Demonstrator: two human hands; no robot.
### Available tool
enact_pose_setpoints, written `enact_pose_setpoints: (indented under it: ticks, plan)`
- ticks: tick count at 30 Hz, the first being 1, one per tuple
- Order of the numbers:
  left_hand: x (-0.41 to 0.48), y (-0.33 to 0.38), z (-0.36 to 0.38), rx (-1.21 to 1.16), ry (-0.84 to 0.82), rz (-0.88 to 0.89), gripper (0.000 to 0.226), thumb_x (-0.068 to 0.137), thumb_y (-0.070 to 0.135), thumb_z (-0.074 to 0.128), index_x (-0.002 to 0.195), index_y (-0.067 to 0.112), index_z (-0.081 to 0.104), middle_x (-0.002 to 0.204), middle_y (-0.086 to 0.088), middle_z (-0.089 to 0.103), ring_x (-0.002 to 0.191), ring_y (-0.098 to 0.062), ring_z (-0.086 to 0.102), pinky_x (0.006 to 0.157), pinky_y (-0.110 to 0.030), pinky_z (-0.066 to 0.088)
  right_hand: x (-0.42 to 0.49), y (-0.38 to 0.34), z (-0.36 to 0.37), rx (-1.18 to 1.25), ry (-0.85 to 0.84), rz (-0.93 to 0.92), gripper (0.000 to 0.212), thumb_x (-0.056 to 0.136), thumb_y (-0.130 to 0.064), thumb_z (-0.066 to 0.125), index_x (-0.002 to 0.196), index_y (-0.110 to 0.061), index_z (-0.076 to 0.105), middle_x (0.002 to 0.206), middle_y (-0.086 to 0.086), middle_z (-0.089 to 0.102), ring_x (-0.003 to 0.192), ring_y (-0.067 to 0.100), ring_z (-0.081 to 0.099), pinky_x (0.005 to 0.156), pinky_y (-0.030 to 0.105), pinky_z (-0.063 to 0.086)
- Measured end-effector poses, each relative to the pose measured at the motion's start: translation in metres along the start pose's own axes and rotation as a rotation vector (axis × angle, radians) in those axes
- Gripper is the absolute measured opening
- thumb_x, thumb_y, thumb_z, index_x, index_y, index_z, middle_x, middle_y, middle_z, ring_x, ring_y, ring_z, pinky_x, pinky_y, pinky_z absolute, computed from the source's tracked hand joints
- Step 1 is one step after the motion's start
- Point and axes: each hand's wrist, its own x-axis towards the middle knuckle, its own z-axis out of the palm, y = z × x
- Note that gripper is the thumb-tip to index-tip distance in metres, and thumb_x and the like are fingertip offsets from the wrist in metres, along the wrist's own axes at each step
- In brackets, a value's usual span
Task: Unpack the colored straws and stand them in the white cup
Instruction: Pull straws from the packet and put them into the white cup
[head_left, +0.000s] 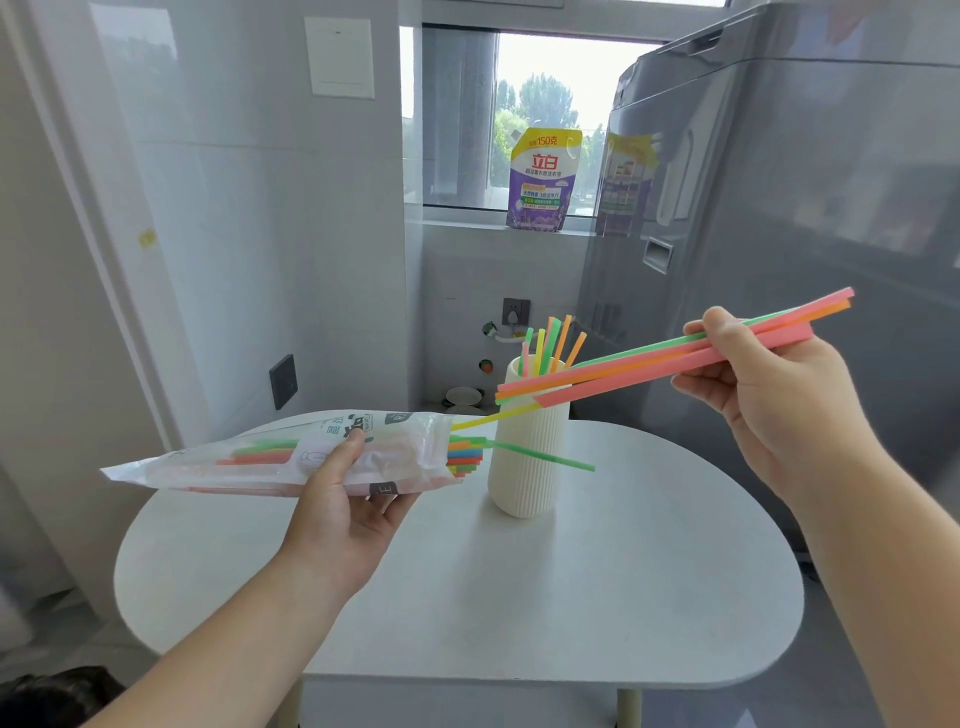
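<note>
Meanwhile right hand grips straws; left hand holds bag.

A ribbed white cup stands upright near the far edge of the round white worktop, already holding several straws in green, yellow, pink and orange that fan out above its rim. A clear plastic straw packet is held level above the worktop's left side, its open end toward the cup, with straw tips poking out. A small bundle of pink, orange and green straws slants in the air above the cup.
</note>
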Motion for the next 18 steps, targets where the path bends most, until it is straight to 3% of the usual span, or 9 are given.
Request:
enact_pose_setpoints:
  ticks: [6,18]
  plan:
    - [0.0,0.001,-0.001,-0.003,-0.001,-0.009,0.027,0.094,0.021,0.068,0.121,0.019,0.064,0.105,-0.008,0.075,0.093,-0.022,0.073,0.069,-0.043,0.064,0.005,0.006,-0.007,0.105,0.015,0.091,0.022,0.098,-0.022,0.062,0.091,-0.003,0.069,0.077,0.005,0.072,0.072,0.014,0.074,0.065,0.024,0.06]
    - [-0.003,-0.002,0.003,0.013,-0.023,-0.013,0.043,0.091,0.022,0.073,0.132,0.015,0.063,0.113,-0.009,0.076,0.101,-0.024,0.073,0.069,-0.043,0.065,-0.009,0.03,0.014,0.151,-0.043,0.197,0.021,0.099,-0.018,0.061,0.087,-0.002,0.068,0.066,0.005,0.073,0.063,0.016,0.073,0.06,0.023,0.06]
